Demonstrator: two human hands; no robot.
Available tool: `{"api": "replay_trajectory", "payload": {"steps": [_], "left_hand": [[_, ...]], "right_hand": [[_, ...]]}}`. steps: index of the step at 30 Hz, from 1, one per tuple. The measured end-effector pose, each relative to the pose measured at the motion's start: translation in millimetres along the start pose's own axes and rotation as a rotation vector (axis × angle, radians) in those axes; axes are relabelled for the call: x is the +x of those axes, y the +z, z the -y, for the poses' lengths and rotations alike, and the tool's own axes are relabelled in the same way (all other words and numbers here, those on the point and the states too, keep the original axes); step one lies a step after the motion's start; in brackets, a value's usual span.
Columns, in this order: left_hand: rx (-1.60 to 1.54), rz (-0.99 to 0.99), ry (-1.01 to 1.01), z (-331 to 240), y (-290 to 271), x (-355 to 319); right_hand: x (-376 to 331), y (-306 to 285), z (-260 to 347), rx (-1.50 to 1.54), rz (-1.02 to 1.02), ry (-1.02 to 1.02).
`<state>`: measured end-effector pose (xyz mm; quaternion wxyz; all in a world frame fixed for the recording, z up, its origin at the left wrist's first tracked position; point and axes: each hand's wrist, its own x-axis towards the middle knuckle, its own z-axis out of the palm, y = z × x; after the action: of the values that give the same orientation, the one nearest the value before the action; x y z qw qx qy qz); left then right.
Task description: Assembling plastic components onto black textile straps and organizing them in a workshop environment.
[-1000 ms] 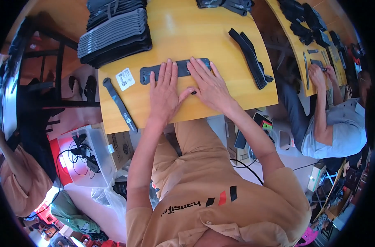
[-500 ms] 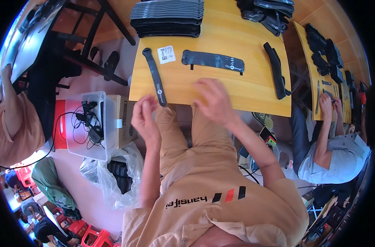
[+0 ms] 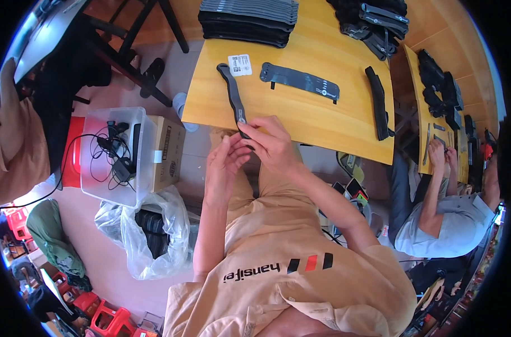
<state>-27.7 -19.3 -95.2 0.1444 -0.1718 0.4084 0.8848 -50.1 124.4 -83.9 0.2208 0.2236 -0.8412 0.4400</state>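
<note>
At the near edge of the yellow counter (image 3: 322,121), both hands meet around the lower end of a long black strap (image 3: 233,100). The right hand (image 3: 269,143) pinches this end between thumb and fingers, so its grip is closed on the strap. The left hand (image 3: 224,163) is just below and to the left of it, with fingers curled toward the same end; whether it really holds the strap or only touches it, I cannot tell.

The strap lies with its long axis running away from the person, from the counter edge up toward a small white label (image 3: 239,64) at its far end, and it leans a little to the left. Most of its length rests on the counter, beyond the hands. The right hand is the nearer one to the strap.

To the right of this strap lies a flat black piece (image 3: 299,82), almost crosswise, and further right another black strap (image 3: 378,102). Beyond the label, at the far side of the counter, there is a stack of black pieces (image 3: 247,19).

Left of the counter, on the floor, stands a clear plastic box (image 3: 112,154) with cables. On the right side another person (image 3: 443,208) works at a second counter.
</note>
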Motion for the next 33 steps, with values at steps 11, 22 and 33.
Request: {"api": "replay_trajectory", "payload": {"steps": [11, 22, 33], "left_hand": [[0.037, 0.120, -0.068, 8, 33, -5], [0.200, 0.051, 0.022, 19, 40, -4], [0.334, 0.026, 0.106, 18, 48, -5]], "right_hand": [[-22, -53, 24, 0.243, -0.027, 0.361], [-24, -65, 17, 0.181, 0.061, 0.357], [-25, -62, 18, 0.078, 0.098, 0.350]]}}
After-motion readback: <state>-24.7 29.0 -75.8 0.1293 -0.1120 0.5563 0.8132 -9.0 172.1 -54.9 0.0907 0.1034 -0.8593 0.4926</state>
